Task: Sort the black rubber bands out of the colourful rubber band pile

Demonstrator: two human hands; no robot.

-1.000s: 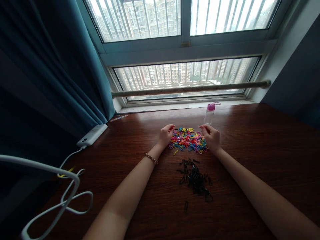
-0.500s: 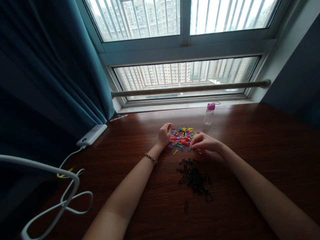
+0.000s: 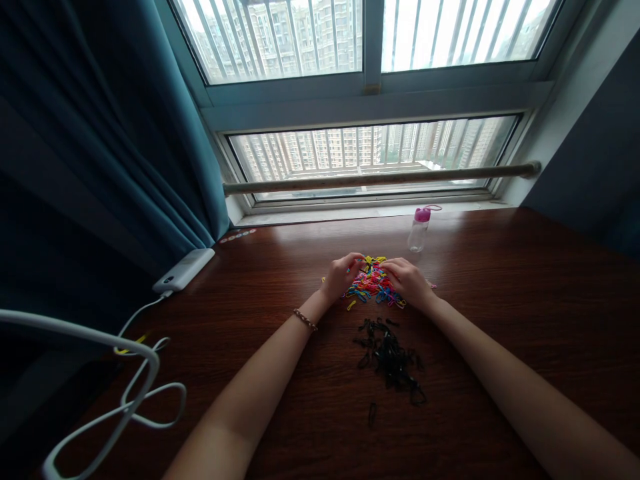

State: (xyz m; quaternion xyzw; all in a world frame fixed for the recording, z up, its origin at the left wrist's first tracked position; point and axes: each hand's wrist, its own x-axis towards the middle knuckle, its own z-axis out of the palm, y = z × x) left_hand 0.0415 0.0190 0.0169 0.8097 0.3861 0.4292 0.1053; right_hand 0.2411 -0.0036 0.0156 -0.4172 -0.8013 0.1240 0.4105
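Observation:
A heap of small, bright, loop-shaped pieces (image 3: 373, 283) in pink, red, yellow and blue lies on the dark brown table. At its left side, my left hand (image 3: 341, 277) has its fingers curled together, and whatever is in them is too small to make out. My right hand (image 3: 409, 281) is at the heap's right side, its fingers bent and close together over the pieces; their tips are partly hidden. Nearer to me lies a pile of similar black loops (image 3: 390, 353), with one loose black loop (image 3: 372, 414) below it.
Near the window stands a clear bottle with a pink lid (image 3: 419, 230). A white power bank (image 3: 185, 272) with a white cable (image 3: 150, 373) lies at the left, beside the blue curtain (image 3: 195, 167). A metal rail (image 3: 380, 179) crosses the window behind the table (image 3: 280, 250).
My left hand has moved right, onto the heap's left side. My right hand has shifted slightly up over its right side. The coloured pieces have spread a little; the black pile is unchanged.

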